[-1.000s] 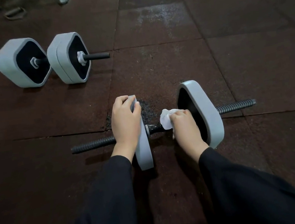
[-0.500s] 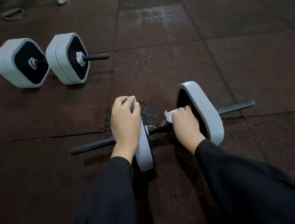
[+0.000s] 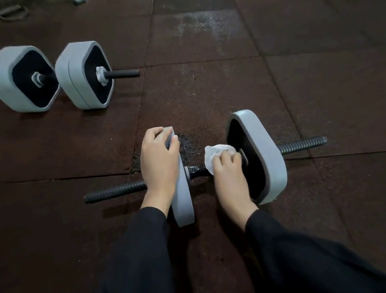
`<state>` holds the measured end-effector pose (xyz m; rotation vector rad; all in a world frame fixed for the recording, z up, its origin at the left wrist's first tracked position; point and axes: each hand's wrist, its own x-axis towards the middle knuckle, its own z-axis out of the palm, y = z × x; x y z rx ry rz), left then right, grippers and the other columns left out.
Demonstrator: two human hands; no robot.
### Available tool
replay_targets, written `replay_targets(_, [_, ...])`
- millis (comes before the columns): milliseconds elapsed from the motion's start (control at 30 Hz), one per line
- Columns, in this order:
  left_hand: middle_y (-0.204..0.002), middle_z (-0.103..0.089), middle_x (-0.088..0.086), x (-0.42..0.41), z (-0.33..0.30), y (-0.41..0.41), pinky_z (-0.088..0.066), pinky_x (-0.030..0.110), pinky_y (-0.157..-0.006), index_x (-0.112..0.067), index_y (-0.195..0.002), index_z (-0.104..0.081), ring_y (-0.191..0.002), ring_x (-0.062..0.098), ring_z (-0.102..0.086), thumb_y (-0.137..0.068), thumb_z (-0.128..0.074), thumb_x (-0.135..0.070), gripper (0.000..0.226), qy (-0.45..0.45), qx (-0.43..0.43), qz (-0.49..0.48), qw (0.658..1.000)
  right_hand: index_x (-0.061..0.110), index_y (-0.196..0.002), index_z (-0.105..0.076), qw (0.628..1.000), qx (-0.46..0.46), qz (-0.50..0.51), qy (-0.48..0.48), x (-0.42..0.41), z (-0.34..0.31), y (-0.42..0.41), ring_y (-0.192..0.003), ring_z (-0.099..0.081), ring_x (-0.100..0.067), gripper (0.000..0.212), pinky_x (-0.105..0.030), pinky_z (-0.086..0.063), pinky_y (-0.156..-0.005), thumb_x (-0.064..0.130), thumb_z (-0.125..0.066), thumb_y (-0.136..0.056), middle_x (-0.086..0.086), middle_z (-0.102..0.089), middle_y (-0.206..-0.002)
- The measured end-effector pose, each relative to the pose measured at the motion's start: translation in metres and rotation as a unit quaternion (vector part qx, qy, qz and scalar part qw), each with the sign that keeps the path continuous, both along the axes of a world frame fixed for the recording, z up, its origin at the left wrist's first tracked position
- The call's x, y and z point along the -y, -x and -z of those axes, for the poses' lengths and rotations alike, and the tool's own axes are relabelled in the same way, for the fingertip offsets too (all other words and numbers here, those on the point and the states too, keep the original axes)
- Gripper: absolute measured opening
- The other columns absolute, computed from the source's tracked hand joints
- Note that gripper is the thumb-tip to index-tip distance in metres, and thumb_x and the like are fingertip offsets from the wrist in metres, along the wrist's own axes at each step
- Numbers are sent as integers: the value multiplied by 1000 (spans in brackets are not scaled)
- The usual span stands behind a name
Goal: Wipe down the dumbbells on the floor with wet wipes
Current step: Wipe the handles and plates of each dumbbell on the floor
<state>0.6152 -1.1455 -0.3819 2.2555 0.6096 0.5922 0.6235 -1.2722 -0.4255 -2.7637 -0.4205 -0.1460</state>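
Second grey square-plated dumbbell, up-left of near one, looks untouched. Left hand clamps left grey plate of near grey-plated, black threaded-bar dumbbell. Right hand pinches crumpled white wet wipe on handle; plates probably remain.

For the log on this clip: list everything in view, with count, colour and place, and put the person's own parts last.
Near dumbbell: one, grey plates on a black threaded bar, on the floor in front of the person.
Far dumbbell: one, grey plates with black faces, on the floor at upper left.
Wet wipe: one, white, bunched on the bar beside the right plate.
Floor mats: dark reddish-brown tiles, with a pale patch near the top centre.
Equipment at the top edge: too cut off to name.
Left hand: gripping the top of the left plate.
Right hand: holding the wipe against the bar.
Sleeves: two, black.
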Motion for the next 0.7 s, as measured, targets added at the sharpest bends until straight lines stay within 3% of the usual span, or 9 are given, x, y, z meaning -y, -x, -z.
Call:
replay_targets(100, [-121,-55,1,1,-1,0,-33,15,-84,-10,-118,-62,-112,13,-52,-93,-51,-19,29,1,0,3,1000,6,-63,-63,999,1,-53,9,-10,-2,-5,-64,-60,-29,33,-34,-49,-59,4,-31,-67,-14,-62,-68])
replay_targets(200, [-121,-56,3,1,-1,0,-34,15,-84,-9,-118,-62,-111,15,-52,-93,-52,-17,28,-4,4,4,1000,13,-77,-67,987,-7,-145,69,-31,6,5,-75,-61,-24,40,-32,-41,-67,9,-28,-71,-6,-65,-78])
replay_targets(300, [-122,-55,3,0,-1,1,-34,17,-85,-9,-118,-62,-112,15,-52,-93,-51,-18,29,-9,1,5,1000,10,-88,-67,988,-6,-151,31,-39,18,13,-78,-61,-24,39,-32,-31,-75,5,-30,-75,-8,-66,-86])
replay_targets(400, [-123,-54,2,1,-1,2,-32,15,-85,-10,-119,-62,-114,14,-51,-94,-50,-19,29,-3,-1,5,1000,7,-93,-63,987,-4,-154,-54,-21,24,12,-84,-51,-22,30,-30,-35,-75,10,-39,-76,-9,-63,-92])
replay_targets(533, [-123,-54,1,1,0,1,-31,13,-82,-11,-119,-62,-113,13,-51,-94,-50,-19,29,0,3,4,1000,8,-85,-56,974,-5,-218,-52,0,30,13,-87,-47,-15,24,-32,-44,-60,18,-34,-80,-7,-55,-91])
replay_targets(633, [-124,-54,1,0,0,1,-30,11,-81,-10,-119,-62,-113,13,-51,-94,-50,-19,29,1,3,2,1000,7,-91,-58,975,21,-215,-61,-1,35,7,-90,-50,-18,20,-26,-44,-67,13,-40,-87,-6,-56,-95])
replay_targets(700, [-124,-54,1,1,0,1,-31,13,-82,-11,-119,-62,-113,13,-51,-94,-50,-19,29,6,2,2,1000,6,-83,-59,975,24,-204,-82,1,37,8,-82,-49,-18,16,-26,-45,-62,10,-43,-80,-7,-58,-85])
